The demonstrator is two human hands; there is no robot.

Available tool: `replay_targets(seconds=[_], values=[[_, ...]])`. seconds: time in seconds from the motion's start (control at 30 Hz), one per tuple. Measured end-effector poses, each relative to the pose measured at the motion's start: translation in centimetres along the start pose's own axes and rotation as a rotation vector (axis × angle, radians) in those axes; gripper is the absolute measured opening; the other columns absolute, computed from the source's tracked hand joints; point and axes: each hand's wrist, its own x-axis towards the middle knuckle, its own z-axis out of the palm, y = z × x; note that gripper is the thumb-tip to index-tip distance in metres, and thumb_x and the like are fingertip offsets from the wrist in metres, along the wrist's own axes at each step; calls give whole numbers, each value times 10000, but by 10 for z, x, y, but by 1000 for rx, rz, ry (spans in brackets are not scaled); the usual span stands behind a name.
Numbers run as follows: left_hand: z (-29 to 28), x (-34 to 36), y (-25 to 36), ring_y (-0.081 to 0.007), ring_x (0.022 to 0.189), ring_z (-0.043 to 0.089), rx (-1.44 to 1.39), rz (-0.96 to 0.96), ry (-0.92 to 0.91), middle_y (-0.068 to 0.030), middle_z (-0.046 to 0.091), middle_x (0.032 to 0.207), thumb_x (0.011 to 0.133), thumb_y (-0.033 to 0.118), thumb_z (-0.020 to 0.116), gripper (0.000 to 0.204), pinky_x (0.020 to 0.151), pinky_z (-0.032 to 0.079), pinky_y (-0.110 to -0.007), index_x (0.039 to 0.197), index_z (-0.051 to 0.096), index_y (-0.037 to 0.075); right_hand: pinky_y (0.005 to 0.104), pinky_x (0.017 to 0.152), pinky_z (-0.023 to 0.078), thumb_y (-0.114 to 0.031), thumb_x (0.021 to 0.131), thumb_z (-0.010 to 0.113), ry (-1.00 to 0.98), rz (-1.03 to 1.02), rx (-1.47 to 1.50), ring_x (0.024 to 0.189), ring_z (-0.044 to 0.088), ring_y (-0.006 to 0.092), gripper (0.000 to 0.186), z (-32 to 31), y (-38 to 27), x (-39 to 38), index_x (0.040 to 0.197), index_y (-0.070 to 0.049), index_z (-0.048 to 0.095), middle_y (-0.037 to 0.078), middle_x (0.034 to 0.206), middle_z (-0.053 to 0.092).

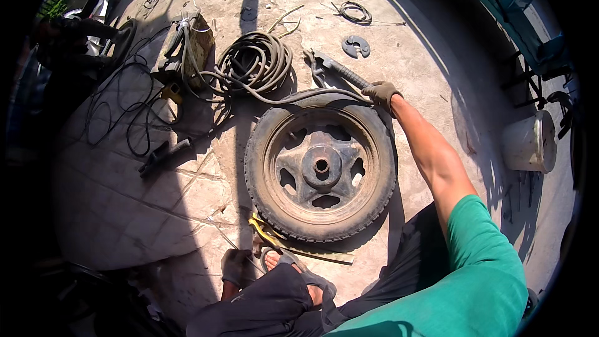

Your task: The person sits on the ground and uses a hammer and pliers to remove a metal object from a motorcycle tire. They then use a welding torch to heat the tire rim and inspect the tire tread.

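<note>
A worn tyre on a dark steel rim (317, 203) lies flat before me. My right hand (382, 92), in a brown glove, is closed on the ribbed grey handle of a tool (347, 72) just beyond the tyre, beside a cable crossing its far edge. At lower left, my gloved left hand (236, 265) grips a thin metal rod (223, 234) beside my sandalled foot. A yellow metal piece (268, 232) lies partly under the tyre's near edge.
A coiled hose (253, 62), a block with cables (194, 47), a wire coil (355, 14) and a slotted disc (355, 46) lie beyond. A dark object (165, 156) is at left, a white bucket (524, 143) at right, teal machinery (499, 6) at upper right.
</note>
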Motion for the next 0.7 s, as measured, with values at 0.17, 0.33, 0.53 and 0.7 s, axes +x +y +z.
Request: replay_targets(seconds=[0.17,0.33,0.53,0.7], values=[[9,3,-9,-187,832,662,-578,-353,127,-94,696,889,941,146,647,157,760,514,-305,929,721,8,286,470,410,-365,768,848,-34,-93,-76,545,529,133,372,-4,-43,-34,905,-46,715,33,686,593],[12,2,-46,-154,746,656,-479,-210,150,-83,714,850,944,164,666,180,668,516,-294,895,690,-7,298,460,399,-423,929,708,-307,-47,256,545,524,123,359,5,-84,-62,809,-99,609,19,680,563],[-42,6,41,-239,799,723,-772,-155,286,-232,737,1011,958,169,660,196,747,593,-341,909,570,1,269,478,382,-359,987,657,-16,-433,-174,535,486,101,283,28,-102,-86,920,-89,604,6,733,578],[-69,31,87,-226,791,706,-790,-4,343,-210,733,994,979,134,632,164,772,588,-346,930,613,-21,262,530,435,-312,996,659,-77,-298,620,612,539,105,263,44,-135,-127,987,-64,575,13,772,583]])
